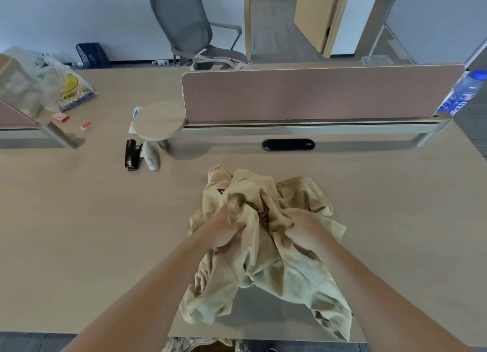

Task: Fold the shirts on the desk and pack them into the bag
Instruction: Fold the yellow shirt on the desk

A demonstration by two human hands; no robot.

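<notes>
the task looks barely begun: on the wide desk (79,246) nothing lies folded yet, and no shirt is seen in any bag. the one visible shirt (266,262) sits near the middle of the near edge, bunched in a heap, its lower part spilling over the edge towards the person; whether the heap is one garment or two i cannot tell. all the folding and packing is still to do. the desk is smooth, pale wood-grain laminate, matt and flat. along its far side stands a long, low divider panel (316,96), dusty pink with rounded corners. the shirt is soft, thin khaki cloth, deeply creased, with a dark print partly buried in the folds, so it will probably need shaking out before it lies flat. far behind is a grey mesh-backed chair (189,27). at the far left lies a crinkled, clear plastic bag (71,88) with a yellow print, well apart from the shirt; it may be the bag meant, though i cannot be sure. the left hand (226,230) has its fingers curled into a fistful of cloth on the heap's left side, and the right hand (303,233) pinches a fold on the right, both gripping tightly. left of the shirt lie a small black clip-like object (130,155) and a smooth white plastic piece (150,158), side by side.
</notes>
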